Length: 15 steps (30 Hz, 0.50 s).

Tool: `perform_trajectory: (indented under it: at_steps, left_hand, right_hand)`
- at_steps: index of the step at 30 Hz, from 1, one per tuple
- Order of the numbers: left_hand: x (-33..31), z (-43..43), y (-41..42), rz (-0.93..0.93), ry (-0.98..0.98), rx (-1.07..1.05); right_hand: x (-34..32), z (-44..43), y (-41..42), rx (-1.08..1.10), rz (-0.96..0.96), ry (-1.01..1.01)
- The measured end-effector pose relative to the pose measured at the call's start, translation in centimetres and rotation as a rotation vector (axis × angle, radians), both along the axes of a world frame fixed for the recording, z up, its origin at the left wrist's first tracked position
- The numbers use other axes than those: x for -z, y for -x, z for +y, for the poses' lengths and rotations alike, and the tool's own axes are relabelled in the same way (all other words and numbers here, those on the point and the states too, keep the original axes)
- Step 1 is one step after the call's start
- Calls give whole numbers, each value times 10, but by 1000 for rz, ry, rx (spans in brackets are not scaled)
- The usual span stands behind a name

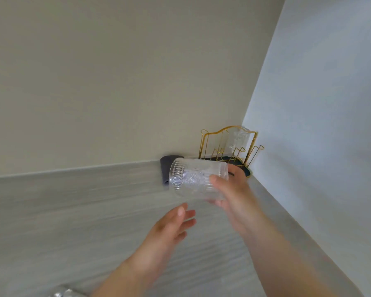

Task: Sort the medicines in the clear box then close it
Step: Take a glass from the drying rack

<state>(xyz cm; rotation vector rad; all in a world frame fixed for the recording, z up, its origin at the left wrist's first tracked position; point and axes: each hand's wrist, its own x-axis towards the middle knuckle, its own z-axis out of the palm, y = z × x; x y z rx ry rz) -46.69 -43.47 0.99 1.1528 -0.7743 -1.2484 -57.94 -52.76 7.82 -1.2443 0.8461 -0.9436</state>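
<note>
My right hand grips a clear patterned drinking glass, held on its side above the grey wood-grain counter, its mouth pointing left. My left hand hovers just below and left of the glass, fingers apart and holding nothing. No medicines and no clear box are in view.
A gold wire rack on a dark tray stands in the far corner with another clear glass on it. A dark grey cloth lies against the wall behind the held glass. Something clear and shiny shows at the bottom edge.
</note>
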Motion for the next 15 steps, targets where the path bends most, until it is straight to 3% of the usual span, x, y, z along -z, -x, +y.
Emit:
perform_trajectory:
  at_steps: [3,6,11,15]
  left_hand:
    - [-2,31,-8,214,33,-89]
    - [-2,68,-23,249,55,-165]
    - [-4,138,-73,-3,56,-286]
    - [-3,183,-114,-271,-53,-326]
  right_hand:
    - [24,56,-21,-105,-67,-59]
    - [45,101,-40,-200,41,0]
    - [47,146,-81,-485,358,124]
    - [54,180,-122,-630,469,159]
